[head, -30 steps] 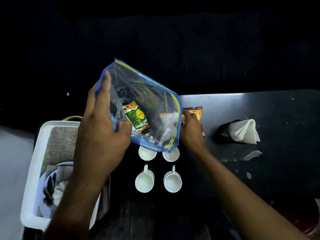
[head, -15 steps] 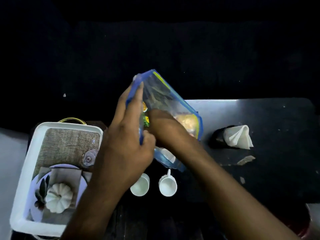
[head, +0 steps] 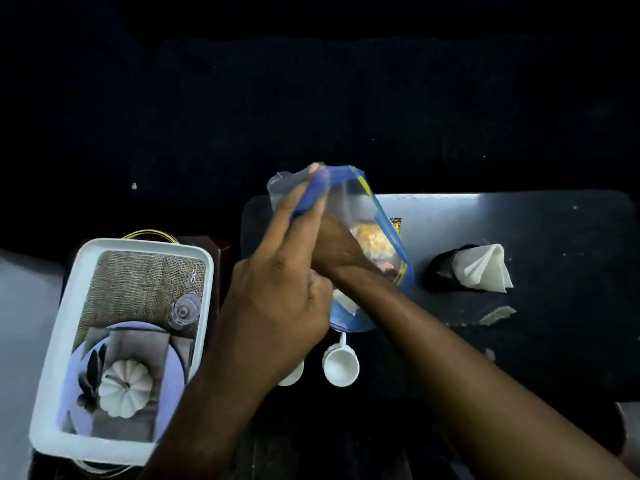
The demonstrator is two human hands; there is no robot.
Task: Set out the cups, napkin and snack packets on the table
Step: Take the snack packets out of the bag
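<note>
1. Clear plastic zip bag [head: 360, 216] with blue rim, held up over the dark table [head: 519, 220], above the cups.
2. Left hand [head: 277, 306] clenched on the bag's near mouth edge, fingers [head: 294, 206] stretched up along the blue rim, pulling it wide.
3. Right hand [head: 332, 247] pushed inside the bag; fingers hidden behind film and the left hand, so can't tell if closed on a packet or not.
4. Yellow snack packet [head: 372, 239] showing through the bag wall, just beside the right hand. Corner of another packet [head: 396, 223] peeking out behind the bag, apparently on the table.
5. Handling guess: bag thin, floppy, slippery, so needs the rim pinched to stay open. Packets light, crinkly, crushable; best taken by a sealed end seam, not squeezed mid-body.
6. White cup [head: 340, 367] upright just below the bag, handle pointing away; second cup [head: 292, 375] mostly hidden under the left wrist. Look ceramic or hard plastic: rigid, smooth, grip by handle.
7. White folded napkin [head: 485, 268] sitting in a dark holder [head: 443, 271] to the right, well apart from the bag. Soft, light.
8. White rectangular tray [head: 45, 386] off to the left, holding burlap mat, clear glass, pale pumpkin ornament.
</note>
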